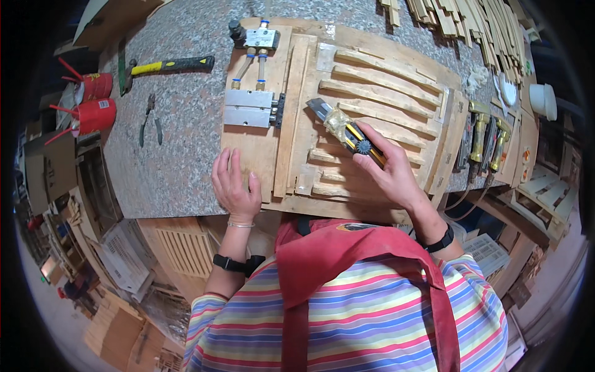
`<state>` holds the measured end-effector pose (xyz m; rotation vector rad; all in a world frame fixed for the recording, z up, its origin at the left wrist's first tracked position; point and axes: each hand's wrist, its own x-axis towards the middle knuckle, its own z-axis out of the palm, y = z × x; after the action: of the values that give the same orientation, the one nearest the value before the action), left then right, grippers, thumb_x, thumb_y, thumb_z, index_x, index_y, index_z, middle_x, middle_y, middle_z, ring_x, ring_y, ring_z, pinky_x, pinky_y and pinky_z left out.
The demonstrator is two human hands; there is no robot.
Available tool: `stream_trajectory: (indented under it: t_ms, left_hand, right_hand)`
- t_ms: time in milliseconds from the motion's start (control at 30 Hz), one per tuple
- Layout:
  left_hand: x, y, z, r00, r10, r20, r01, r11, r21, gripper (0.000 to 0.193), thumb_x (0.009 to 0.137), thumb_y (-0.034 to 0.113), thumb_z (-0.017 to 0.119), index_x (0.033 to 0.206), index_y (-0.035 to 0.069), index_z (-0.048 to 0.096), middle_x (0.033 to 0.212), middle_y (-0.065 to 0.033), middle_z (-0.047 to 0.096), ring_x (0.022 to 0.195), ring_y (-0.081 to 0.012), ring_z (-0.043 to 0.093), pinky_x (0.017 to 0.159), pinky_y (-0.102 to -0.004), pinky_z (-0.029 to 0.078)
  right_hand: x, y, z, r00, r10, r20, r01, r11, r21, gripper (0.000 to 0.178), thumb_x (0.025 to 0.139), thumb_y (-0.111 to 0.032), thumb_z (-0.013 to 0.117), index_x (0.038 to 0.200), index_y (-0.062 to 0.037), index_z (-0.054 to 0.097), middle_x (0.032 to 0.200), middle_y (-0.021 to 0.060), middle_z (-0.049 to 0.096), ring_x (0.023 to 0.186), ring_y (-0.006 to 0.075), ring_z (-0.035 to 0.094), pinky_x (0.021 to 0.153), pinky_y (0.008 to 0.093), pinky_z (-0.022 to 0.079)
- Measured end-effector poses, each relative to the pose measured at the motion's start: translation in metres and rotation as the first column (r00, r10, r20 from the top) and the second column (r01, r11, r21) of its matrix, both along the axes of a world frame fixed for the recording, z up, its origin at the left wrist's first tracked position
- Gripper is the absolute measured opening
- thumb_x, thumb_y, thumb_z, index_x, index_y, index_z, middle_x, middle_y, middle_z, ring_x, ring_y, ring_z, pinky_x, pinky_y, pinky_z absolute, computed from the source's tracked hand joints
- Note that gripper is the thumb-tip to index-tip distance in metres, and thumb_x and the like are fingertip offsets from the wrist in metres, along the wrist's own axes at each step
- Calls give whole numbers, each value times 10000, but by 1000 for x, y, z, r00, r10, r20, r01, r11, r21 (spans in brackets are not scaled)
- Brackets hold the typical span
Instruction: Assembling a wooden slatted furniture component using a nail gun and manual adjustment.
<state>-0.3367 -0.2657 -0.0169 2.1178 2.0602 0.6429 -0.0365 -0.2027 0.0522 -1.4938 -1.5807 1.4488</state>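
Note:
My right hand [396, 173] is closed round a black and yellow utility knife [358, 137]. Tape wraps the knife's front, and its blade points up and left over a wooden jig board [264, 152]. Curved wooden slats [387, 93] lie in a row across that board, some partly hidden by the hand and knife. With fingers apart, my left hand [238, 189] rests on the board's near left corner, holding nothing. Just beyond it sits a silver metal air cylinder [248, 108], joined by two clear tubes to a small valve block [260, 39].
On the speckled tabletop [186, 149], a hammer [176, 64] and pliers [150, 121] lie at left near two red containers [96, 116]. Loose wood strips [455, 18] pile at the far right. Two air staple guns [480, 136] with hoses lie right of the board.

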Motion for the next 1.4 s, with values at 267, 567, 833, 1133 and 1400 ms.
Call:
stream_trajectory:
  t_ms: [267, 567, 833, 1133, 1400]
  left_hand:
    - [4, 4, -1, 1000, -4, -14, 4, 1000, 27, 552, 773, 196, 560, 1283, -8, 514, 1312, -187, 476, 1198, -385, 429, 1023, -474, 334]
    - [-3, -3, 10, 999, 41, -30, -40, 998, 39, 542, 782, 203, 569, 1285, 9, 512, 1307, -185, 479, 1206, -391, 423, 1022, -476, 334]
    - [1, -11, 43, 801, 5, 598, 29, 998, -47, 497, 943, 372, 500, 1289, 15, 497, 1261, -177, 519, 1151, -331, 490, 982, -402, 364]
    - [-137, -6, 43, -212, 395, 894, -336, 829, -446, 170, 967, 220, 512, 1052, 86, 453, 888, -75, 569, 625, -174, 603, 534, -306, 526]
    - [-252, 57, 0, 837, 453, 308, -522, 830, 198, 519, 885, 185, 617, 1311, -20, 402, 1128, -165, 600, 895, -328, 617, 776, -400, 495]
  right_hand:
    - [4, 2, -3, 993, 70, -92, -78, 994, -78, 547, 866, -133, 651, 1359, -15, 445, 1297, 190, 554, 1195, 239, 537, 1002, 320, 396]
    - [10, -18, 26, 977, 213, 11, -214, 976, 29, 523, 862, -118, 626, 1342, -18, 444, 1213, 201, 590, 1111, 262, 588, 943, 326, 439]
    - [-98, 10, 52, 875, 483, 6, -472, 853, 224, 480, 931, -181, 530, 1365, -31, 391, 998, 234, 614, 873, 389, 636, 766, 416, 493]
    - [-325, 105, 5, 658, 576, 485, -752, 529, 393, 260, 889, -267, 548, 1063, -88, 617, 949, 206, 651, 878, 383, 632, 749, 476, 509]
    - [-376, 103, -74, 679, 381, 627, -697, 601, 390, 371, 814, -213, 603, 1101, 19, 565, 965, 229, 660, 916, 382, 641, 776, 461, 518]
